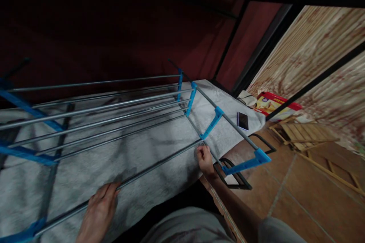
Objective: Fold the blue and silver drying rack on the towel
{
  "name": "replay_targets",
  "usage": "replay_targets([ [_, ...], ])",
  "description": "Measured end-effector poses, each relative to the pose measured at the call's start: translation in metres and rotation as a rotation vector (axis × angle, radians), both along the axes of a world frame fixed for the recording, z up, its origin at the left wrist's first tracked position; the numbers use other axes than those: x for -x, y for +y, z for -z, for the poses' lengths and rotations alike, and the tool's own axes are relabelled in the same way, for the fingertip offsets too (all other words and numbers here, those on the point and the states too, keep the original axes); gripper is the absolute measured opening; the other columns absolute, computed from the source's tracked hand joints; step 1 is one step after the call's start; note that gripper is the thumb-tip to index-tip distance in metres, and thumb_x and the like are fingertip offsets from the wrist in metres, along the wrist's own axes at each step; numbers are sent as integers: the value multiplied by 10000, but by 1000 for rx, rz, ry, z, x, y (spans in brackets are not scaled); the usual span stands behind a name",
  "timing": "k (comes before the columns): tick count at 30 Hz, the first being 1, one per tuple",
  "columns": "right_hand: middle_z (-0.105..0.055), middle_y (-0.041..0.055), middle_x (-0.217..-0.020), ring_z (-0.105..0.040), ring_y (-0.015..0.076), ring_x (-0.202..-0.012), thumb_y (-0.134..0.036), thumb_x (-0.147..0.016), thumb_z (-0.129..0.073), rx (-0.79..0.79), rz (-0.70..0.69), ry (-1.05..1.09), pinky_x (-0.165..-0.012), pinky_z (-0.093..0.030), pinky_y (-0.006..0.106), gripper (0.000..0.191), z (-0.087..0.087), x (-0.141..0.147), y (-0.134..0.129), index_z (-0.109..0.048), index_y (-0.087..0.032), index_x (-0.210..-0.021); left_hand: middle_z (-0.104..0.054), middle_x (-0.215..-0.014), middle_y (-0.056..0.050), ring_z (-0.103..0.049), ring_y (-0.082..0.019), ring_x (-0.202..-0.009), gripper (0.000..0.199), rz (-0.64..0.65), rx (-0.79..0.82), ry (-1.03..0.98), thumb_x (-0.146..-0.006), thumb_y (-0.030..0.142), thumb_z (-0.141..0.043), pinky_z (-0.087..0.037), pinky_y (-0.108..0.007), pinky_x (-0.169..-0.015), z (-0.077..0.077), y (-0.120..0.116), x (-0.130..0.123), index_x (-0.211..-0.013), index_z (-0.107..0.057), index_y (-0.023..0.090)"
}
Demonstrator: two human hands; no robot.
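Note:
A rack of grey metal rods and blue plastic brackets lies across a pale cloth. My left hand [101, 208] is wrapped around the nearest metal rod [159, 162], left of its middle. At that rod's right end is a blue bracket [211, 124], fixed between two crosswise bars. Just below this joint, my right hand [205, 159] has its fingers curled together; what they hold, if anything, is hidden. Another blue bracket [247, 163] stands to the right of that hand. Several more rods [114, 123] run behind, between the left and right brackets.
The pale cloth [159, 186] covers the surface under the rack. A phone [242, 121] lies on it at the right, near a red and yellow box [270, 102]. A folded wooden piece [308, 134] rests on the tiled floor [310, 193]. A dark red wall [99, 38] stands behind.

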State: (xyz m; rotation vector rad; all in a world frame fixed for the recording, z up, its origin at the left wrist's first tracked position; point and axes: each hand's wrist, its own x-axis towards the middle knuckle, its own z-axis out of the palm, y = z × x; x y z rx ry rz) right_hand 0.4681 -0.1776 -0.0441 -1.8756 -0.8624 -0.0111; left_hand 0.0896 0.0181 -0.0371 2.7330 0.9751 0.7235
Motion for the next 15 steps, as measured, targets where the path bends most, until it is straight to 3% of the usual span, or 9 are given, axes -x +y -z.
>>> replay_targets([
  [5, -567, 68, -985, -578, 217, -948, -248, -881, -473, -17, 121, 3, -899, -499, 392, 154, 3, -22, -2, -565, -207, -997, -719, -931, -60, -701, -220, -826, 353, 41, 19, -63, -978, 481, -385, -578, -347, -738, 4, 5, 1, -1042, -633, 238],
  [10, -572, 115, -1112, -546, 260, -1104, -273, -837, -497, 29, 255, -21, -1014, -460, 458, 351, 5, -31, 4, -538, -175, -1172, -728, -961, -51, -709, -222, -866, 375, 61, 24, -62, -974, 508, -376, -587, -352, -775, 3, 7, 1, -1062, -637, 254],
  [15, -576, 132, -1233, -560, 271, -1180, -222, -793, -493, 131, 219, -29, -1050, -455, 465, 533, 9, -42, 6, -514, -175, -1324, -735, -1001, -70, -710, -229, -900, 409, 47, 10, -21, -973, 509, -364, -584, -357, -804, 7, 6, 5, -1068, -649, 232],
])
